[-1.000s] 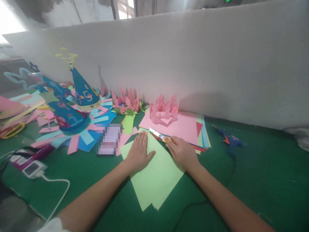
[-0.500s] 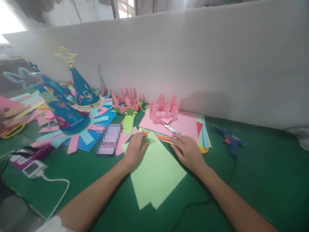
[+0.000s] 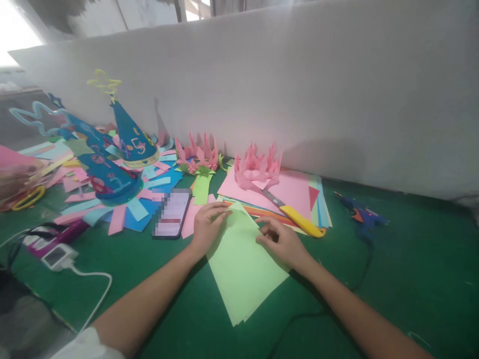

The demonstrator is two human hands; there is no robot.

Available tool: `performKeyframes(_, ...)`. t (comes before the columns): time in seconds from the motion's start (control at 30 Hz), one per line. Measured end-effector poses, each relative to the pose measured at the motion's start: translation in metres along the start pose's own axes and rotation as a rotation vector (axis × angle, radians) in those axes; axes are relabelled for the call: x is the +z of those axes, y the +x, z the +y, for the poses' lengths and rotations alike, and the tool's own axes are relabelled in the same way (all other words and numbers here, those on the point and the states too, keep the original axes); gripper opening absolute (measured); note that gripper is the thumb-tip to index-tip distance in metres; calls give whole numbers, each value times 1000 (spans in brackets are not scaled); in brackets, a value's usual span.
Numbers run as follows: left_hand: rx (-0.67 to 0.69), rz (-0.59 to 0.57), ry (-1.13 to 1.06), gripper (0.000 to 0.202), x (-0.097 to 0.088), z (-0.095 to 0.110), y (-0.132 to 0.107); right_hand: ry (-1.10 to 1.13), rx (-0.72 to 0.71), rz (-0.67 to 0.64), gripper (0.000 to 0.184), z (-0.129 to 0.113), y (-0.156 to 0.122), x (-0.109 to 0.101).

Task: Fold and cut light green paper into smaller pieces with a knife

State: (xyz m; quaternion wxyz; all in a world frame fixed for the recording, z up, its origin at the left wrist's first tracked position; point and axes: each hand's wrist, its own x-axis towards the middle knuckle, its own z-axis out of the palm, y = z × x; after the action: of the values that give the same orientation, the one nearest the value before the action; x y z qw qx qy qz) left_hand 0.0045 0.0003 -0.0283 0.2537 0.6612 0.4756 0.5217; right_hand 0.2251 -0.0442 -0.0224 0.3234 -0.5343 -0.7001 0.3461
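Light green paper sheets [image 3: 249, 269], nearly lined up, lie turned cornerwise in front of me on the green table. My left hand [image 3: 210, 227] pinches their upper left edge near the far corner, thumb on top. At the right edge, my right hand [image 3: 284, 244] has its fingers curled, thumb and fingertips closed on the paper. Just beyond it, a craft knife with a yellow handle [image 3: 301, 219] rests across a stack of coloured paper [image 3: 295, 182]. A pink paper crown [image 3: 258, 167] sits on that stack.
Blue cone hats [image 3: 132, 132] with paper strips stand at the left. Between them and the stack is another pink crown [image 3: 196, 152]; a phone [image 3: 172, 214] lies closer. A hot glue gun [image 3: 361, 212] with its cord is on the right. A power strip [image 3: 56, 242] lies left; a white wall is behind.
The green sheets have come closer into line, their left side shifting inward. My right hand has curled from a flatter pose and moved off the knife, whose yellow handle now shows.
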Motion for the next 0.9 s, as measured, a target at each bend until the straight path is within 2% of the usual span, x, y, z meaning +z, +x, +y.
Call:
performKeyframes(0.13,63,39,-2,15,0,2,1,35,10,17,25,4,0,0)
performKeyframes(0.27,109,69,18,16,-2,4,0,-27,-29,46,13,2,2,-2)
performKeyframes(0.43,54,75,3,15,-4,4,-2,48,-83,107,26,0,2,-8)
performKeyframes(0.5,-20,117,-29,17,-4,2,-1,138,-38,95,29,1,1,-11)
performKeyframes(0.6,-101,186,-69,19,-3,0,0,399,66,74,42,1,1,-15)
performKeyframes(0.67,-88,165,-50,13,-3,0,0,561,94,78,52,0,2,-18)
performKeyframes(0.77,-60,89,-1,17,-3,1,0,550,81,124,70,-5,4,-23)
performKeyframes(0.9,-154,61,-29,17,0,2,-2,583,160,138,81,-4,4,-29)
